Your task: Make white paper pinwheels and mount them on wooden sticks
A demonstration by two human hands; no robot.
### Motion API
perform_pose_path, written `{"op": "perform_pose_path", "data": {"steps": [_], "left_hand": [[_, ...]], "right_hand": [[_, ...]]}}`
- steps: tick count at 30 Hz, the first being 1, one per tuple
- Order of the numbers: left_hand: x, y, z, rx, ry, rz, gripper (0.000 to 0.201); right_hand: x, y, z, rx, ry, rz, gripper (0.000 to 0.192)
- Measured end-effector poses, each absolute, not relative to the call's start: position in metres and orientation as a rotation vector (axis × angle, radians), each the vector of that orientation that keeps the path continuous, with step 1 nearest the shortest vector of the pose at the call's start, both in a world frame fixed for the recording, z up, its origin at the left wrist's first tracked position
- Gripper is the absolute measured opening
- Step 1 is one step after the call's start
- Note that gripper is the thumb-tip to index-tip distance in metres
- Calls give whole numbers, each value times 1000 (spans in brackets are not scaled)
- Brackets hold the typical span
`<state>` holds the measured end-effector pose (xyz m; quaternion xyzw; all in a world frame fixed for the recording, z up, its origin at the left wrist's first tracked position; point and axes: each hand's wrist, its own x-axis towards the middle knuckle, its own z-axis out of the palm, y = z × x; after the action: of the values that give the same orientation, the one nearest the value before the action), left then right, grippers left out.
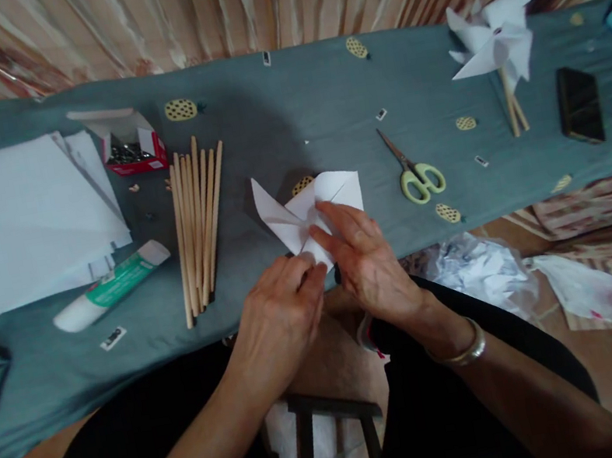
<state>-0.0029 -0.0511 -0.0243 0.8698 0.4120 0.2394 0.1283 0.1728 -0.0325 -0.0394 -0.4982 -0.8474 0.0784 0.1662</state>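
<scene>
A folded white paper piece (pixel 303 210) lies near the front edge of the blue-grey cloth-covered table (pixel 284 106), with flaps turned up like a pinwheel. My left hand (pixel 283 316) pinches its near corner. My right hand (pixel 362 258) presses fingers onto the centre of the paper. A bangle sits on my right wrist. Several wooden sticks (pixel 199 228) lie in a bundle just left of the paper.
A white paper stack (pixel 15 225), a glue tube (pixel 111 285) and a red box of pins (pixel 129 146) lie at left. Green-handled scissors (pixel 413 166) lie right of the paper. Finished paper pinwheels (pixel 495 42) and a black phone (pixel 579 104) are at far right. Crumpled paper (pixel 482 269) lies on the floor.
</scene>
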Motion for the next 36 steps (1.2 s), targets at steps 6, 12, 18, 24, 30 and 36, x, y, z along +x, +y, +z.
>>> {"op": "perform_pose_path", "data": {"steps": [6, 12, 18, 24, 30, 36], "left_hand": [[-3, -53, -24, 2559, 1207, 661, 21], [2, -49, -21, 2611, 1245, 560, 16], [6, -44, -21, 2615, 1301, 507, 13], [5, -43, -21, 2626, 1334, 506, 12], [6, -41, -18, 2618, 1319, 482, 11], [5, -39, -19, 2640, 1324, 516, 14]], "right_hand": [[172, -35, -39, -1487, -2330, 295, 46], [168, -28, -37, -1471, -2330, 273, 36], [165, -28, -42, -1478, -2294, 272, 38], [176, -23, -35, -1431, -2167, 343, 49], [207, 15, -36, -1525, -1987, 292, 47], [210, 48, -42, -1566, -2044, 231, 46]]}}
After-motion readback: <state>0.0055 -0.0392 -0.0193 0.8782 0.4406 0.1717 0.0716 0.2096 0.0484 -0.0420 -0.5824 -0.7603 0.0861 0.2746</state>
